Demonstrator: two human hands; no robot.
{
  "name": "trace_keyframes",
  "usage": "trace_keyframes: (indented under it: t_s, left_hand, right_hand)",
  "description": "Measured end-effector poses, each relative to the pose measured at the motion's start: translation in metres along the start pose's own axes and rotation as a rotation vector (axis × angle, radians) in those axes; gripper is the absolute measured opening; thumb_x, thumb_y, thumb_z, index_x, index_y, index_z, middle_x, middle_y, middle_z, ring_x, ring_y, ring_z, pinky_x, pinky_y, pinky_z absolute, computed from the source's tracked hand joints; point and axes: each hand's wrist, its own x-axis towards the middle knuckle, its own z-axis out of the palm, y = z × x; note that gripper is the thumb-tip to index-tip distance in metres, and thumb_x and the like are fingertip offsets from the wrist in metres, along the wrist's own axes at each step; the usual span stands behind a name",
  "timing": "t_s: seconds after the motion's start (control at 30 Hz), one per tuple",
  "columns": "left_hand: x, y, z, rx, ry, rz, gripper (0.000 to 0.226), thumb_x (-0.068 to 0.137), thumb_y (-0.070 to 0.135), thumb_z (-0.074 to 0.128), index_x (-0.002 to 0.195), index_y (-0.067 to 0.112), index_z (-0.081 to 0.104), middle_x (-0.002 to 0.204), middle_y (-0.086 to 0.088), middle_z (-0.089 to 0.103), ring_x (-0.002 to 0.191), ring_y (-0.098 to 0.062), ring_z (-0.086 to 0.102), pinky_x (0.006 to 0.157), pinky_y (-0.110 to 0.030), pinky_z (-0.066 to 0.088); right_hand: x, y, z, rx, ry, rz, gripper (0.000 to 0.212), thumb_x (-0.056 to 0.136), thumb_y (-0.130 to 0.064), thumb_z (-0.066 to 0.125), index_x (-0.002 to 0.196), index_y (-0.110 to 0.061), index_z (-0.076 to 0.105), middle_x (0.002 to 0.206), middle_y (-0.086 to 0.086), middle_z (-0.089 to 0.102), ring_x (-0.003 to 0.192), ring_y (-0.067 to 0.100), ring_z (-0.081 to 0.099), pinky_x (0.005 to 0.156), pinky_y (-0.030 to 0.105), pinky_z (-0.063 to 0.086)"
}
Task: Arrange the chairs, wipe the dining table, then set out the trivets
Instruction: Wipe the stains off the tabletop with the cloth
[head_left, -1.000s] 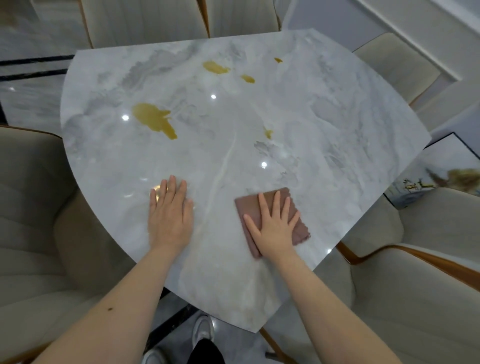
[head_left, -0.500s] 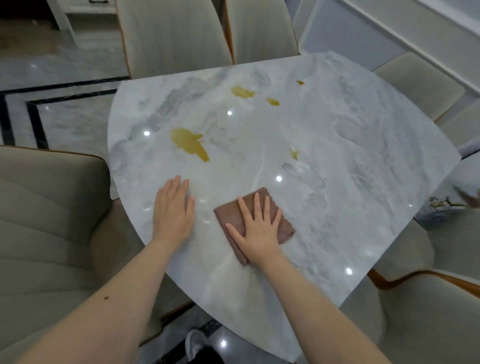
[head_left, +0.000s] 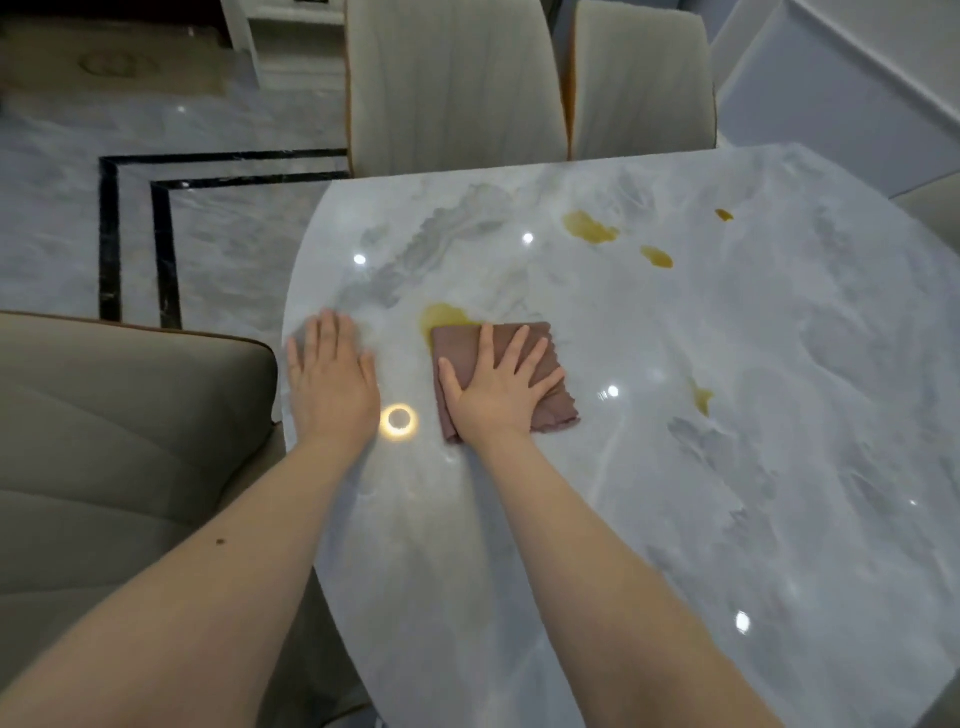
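From the head view, both hands lie flat on the pale marble tabletop (head_left: 727, 467), apart from each other with a bright ring of reflected light between their wrists. The right hand (head_left: 498, 395) presses down on a folded brown cloth (head_left: 467, 348), its fingers straight and spread across the fabric, gripping nothing. The cloth's far edge touches a yellowish patch (head_left: 444, 314) on the marble just beyond the fingertips. The left hand (head_left: 332, 379) rests palm-down on bare marble near the tabletop's curved edge, fingers straight and close together. More yellowish patches (head_left: 589, 227) sit farther out beyond the right hand, and a small one (head_left: 702, 400) lies off to that hand's right. A beige cushioned chair (head_left: 130, 441) stands just beside the left hand and forearm, tucked against the tabletop edge. Two more beige chairs (head_left: 452, 83) stand side by side at the far edge, well beyond both hands. The floor (head_left: 62, 218) past the left hand is glossy grey marble with black inlaid lines.
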Motion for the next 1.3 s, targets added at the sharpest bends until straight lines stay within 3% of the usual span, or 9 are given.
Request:
trace_keyframes:
  t_s: [0.2,0.37,0.53,0.67,0.83,0.97,1.1,1.2,1.3]
  left_hand:
    - [0.000,0.002,-0.002,0.051,0.012,-0.007,0.052,0.102,0.027,0.023,0.150,0.006,0.022,0.157,-0.010,0.020,0.146,-0.022,0.013,0.120,-0.042,0.005]
    - [-0.002,0.004,-0.004,0.048,0.001,-0.020,0.053,0.103,0.029,0.018,0.151,0.008,0.016,0.159,-0.007,0.014,0.147,-0.020,0.007,0.120,-0.040,0.001]
    - [-0.002,0.002,-0.002,0.045,0.015,-0.026,0.053,0.103,0.029,0.017,0.151,0.010,0.016,0.159,-0.006,0.014,0.147,-0.019,0.007,0.120,-0.039,0.000]
    - [-0.001,0.000,-0.002,-0.013,0.046,-0.028,0.050,0.103,0.026,0.020,0.150,0.007,0.024,0.157,-0.008,0.022,0.146,-0.019,0.013,0.120,-0.038,0.003]
    - [-0.003,0.000,-0.007,-0.072,0.041,-0.032,0.049,0.103,0.024,0.022,0.149,0.008,0.025,0.156,-0.006,0.024,0.146,-0.018,0.013,0.120,-0.036,0.001]
    - [-0.004,0.002,-0.004,-0.048,0.046,-0.029,0.051,0.103,0.027,0.017,0.150,0.009,0.021,0.158,-0.005,0.019,0.147,-0.017,0.009,0.120,-0.036,0.000]
    - [-0.001,0.002,0.001,-0.085,0.077,-0.047,0.058,0.098,0.032,0.009,0.150,0.009,0.022,0.157,-0.005,0.023,0.146,-0.016,0.012,0.120,-0.035,0.000]
    - [-0.001,-0.001,0.001,-0.216,0.106,-0.055,0.059,0.097,0.032,0.013,0.150,0.008,0.022,0.156,-0.005,0.023,0.146,-0.013,0.015,0.120,-0.032,0.002]
    - [-0.005,-0.003,-0.009,-0.501,0.112,-0.080,0.048,0.103,0.025,0.025,0.149,0.010,0.026,0.156,-0.002,0.025,0.144,-0.011,0.018,0.119,-0.027,0.008]
  right_hand:
    - [-0.041,0.020,0.004,-0.009,-0.032,-0.413,0.080,0.083,-0.071,0.019,0.152,-0.031,0.013,0.160,0.014,0.002,0.146,0.038,-0.006,0.111,0.063,-0.007]
    - [0.019,0.051,-0.012,-0.052,-0.055,-0.233,0.081,0.083,-0.074,0.018,0.152,-0.034,0.007,0.161,0.011,-0.003,0.147,0.034,-0.009,0.112,0.062,-0.005]
    - [0.079,-0.009,-0.008,-0.012,-0.045,-0.118,0.074,0.092,-0.065,0.028,0.154,-0.029,0.009,0.160,0.017,-0.001,0.145,0.039,-0.007,0.110,0.067,-0.006]
    - [0.052,-0.044,-0.001,-0.028,-0.067,-0.317,0.074,0.091,-0.067,0.028,0.153,-0.030,0.011,0.160,0.016,-0.002,0.145,0.039,-0.008,0.110,0.066,-0.007]
    - [-0.015,0.026,-0.006,-0.046,-0.059,-0.581,0.077,0.083,-0.072,0.021,0.151,-0.038,0.013,0.161,0.007,0.001,0.148,0.030,-0.006,0.114,0.060,-0.005]
    - [0.037,0.049,-0.016,-0.068,-0.079,-0.423,0.080,0.080,-0.075,0.016,0.151,-0.040,0.008,0.162,0.004,-0.003,0.148,0.030,-0.008,0.114,0.060,-0.005]
    - [0.089,-0.018,-0.009,-0.033,-0.080,-0.261,0.071,0.092,-0.066,0.028,0.152,-0.034,0.009,0.161,0.011,-0.003,0.146,0.037,-0.009,0.111,0.065,-0.007]
    - [0.083,-0.064,-0.002,-0.031,-0.085,-0.327,0.072,0.092,-0.066,0.026,0.153,-0.032,0.009,0.161,0.012,-0.004,0.146,0.037,-0.010,0.110,0.065,-0.009]
    - [0.042,-0.046,0.000,-0.033,-0.056,-0.547,0.074,0.089,-0.069,0.024,0.152,-0.034,0.011,0.161,0.008,0.001,0.147,0.032,-0.006,0.113,0.062,-0.006]
